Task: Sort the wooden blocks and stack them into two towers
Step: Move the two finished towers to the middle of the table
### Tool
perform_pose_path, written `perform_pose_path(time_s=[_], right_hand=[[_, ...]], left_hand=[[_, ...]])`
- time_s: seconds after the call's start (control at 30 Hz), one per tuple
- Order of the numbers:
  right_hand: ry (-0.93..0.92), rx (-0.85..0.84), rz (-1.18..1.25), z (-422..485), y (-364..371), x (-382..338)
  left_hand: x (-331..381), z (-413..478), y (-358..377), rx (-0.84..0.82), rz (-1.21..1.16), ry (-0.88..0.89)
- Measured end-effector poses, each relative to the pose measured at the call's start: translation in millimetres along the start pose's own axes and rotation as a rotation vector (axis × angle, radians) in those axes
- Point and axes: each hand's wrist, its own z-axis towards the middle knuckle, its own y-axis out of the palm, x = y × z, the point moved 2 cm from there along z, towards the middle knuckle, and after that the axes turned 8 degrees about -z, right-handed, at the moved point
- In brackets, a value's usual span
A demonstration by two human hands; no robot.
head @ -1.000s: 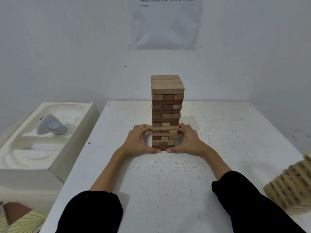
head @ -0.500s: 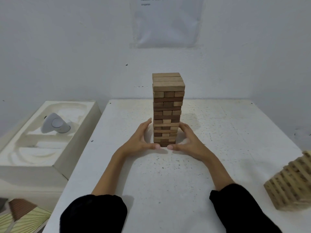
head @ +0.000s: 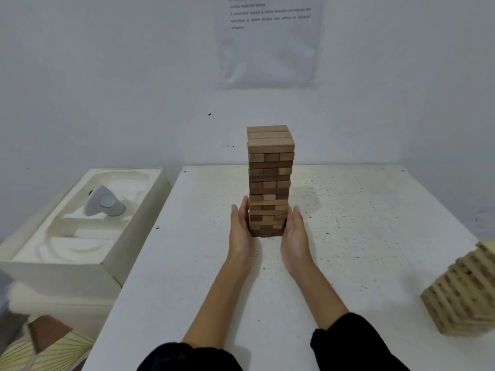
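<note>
The tower [head: 270,180] is standing mid-table. Its lowest courses are being squared between the left hand [head: 241,232] and the right hand [head: 294,234]. Both are held open with straight fingers, pressed flat to opposite sides, and nothing is being gripped. With so much height above, pressure is probably best being applied evenly and low, so the top is not being tipped. Bare table [head: 375,236] is lying on every side. A second tower [head: 463,290] is sitting near right, seemingly by the edge, well apart.

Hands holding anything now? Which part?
No grip: left hand and right hand, fingers straight, press flat against opposite sides of the tower at its lowest layers.
</note>
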Motion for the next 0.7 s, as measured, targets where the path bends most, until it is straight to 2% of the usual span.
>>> perform_pose_path(time_s=[0.4,0.7], right_hand=[[-0.046,0.071,0.136,3.8,3.2,3.0],[-0.027,0.054,0.104,22.2,9.6,6.5]], left_hand=[[-6.7,2.5,9.8,0.071,0.091,0.07],[-0.2,20.0,4.8,0.063,0.093,0.096]])
